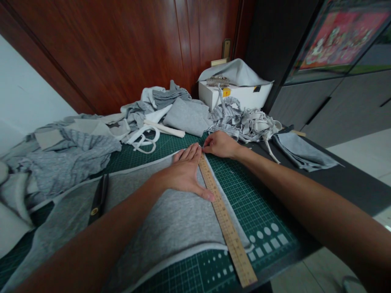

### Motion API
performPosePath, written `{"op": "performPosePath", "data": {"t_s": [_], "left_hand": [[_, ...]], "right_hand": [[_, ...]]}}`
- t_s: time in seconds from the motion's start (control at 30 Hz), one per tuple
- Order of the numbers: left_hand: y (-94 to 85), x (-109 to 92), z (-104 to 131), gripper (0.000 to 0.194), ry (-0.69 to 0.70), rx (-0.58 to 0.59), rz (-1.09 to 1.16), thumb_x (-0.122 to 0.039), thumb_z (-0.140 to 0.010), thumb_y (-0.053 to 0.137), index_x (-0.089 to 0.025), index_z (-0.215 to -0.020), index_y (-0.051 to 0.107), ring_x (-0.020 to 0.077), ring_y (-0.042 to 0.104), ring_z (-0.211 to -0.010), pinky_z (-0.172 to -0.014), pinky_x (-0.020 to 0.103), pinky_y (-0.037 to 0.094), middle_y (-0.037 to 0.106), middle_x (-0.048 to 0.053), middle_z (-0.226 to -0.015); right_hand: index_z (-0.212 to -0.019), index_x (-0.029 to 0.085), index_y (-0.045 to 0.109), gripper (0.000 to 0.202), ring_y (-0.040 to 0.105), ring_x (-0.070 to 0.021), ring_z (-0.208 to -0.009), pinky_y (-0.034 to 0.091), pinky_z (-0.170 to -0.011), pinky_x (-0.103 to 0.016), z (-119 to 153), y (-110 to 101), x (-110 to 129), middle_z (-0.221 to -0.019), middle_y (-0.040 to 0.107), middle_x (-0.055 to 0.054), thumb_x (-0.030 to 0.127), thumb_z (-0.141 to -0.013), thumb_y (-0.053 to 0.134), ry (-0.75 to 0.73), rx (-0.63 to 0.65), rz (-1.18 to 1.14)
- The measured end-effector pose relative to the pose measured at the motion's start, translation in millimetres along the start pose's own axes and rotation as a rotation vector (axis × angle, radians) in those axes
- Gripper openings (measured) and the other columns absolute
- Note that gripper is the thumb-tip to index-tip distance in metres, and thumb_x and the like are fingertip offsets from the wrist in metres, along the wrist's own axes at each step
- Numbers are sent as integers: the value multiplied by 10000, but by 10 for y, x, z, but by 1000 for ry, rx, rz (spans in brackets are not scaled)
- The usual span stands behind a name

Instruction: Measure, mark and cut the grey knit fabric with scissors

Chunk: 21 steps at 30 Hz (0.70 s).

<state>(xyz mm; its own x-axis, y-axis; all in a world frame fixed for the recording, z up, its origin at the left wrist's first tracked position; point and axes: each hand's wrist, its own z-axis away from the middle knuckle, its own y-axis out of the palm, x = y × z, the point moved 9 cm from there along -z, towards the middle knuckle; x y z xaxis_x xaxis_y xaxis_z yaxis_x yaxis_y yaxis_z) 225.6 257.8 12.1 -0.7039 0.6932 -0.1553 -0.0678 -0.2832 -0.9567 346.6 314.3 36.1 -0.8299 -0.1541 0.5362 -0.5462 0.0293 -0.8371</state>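
A piece of grey knit fabric [180, 215] with curled pale edges lies spread over a green cutting mat [253, 195]. Along its right side runs a wooden ruler [227, 221], its near end reaching past the fabric's front edge. My left hand [187, 175] rests flat with fingers stretched out, its thumb on the ruler and its fingertips by the ruler's far end. At the fabric's far right corner, my right hand [220, 144] is closed in a pinch on the fabric edge. Black-handled scissors [99, 197] lie on the fabric at left, partly hidden by my left forearm.
Heaped grey cloth [70, 152] covers the left and back of the table. A folded grey cloth [187, 116], tangled fabric strips [253, 122] and a white box [244, 94] stand behind my hands. More folded cloth [302, 150] lies at right, near the dark table edge.
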Motion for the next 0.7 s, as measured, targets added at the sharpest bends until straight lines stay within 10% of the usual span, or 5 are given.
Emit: {"op": "performPosePath", "data": {"t_s": [0.7], "left_hand": [[17, 12, -51, 1741, 2, 3, 15, -996, -411, 648, 15, -1642, -56, 382, -124, -1614, -1301, 517, -27, -139, 259, -1717]], "right_hand": [[-966, 126, 807, 235, 753, -262, -912, 513, -759, -287, -55, 70, 57, -959, 817, -164, 240, -941, 603, -20, -69, 265]]}}
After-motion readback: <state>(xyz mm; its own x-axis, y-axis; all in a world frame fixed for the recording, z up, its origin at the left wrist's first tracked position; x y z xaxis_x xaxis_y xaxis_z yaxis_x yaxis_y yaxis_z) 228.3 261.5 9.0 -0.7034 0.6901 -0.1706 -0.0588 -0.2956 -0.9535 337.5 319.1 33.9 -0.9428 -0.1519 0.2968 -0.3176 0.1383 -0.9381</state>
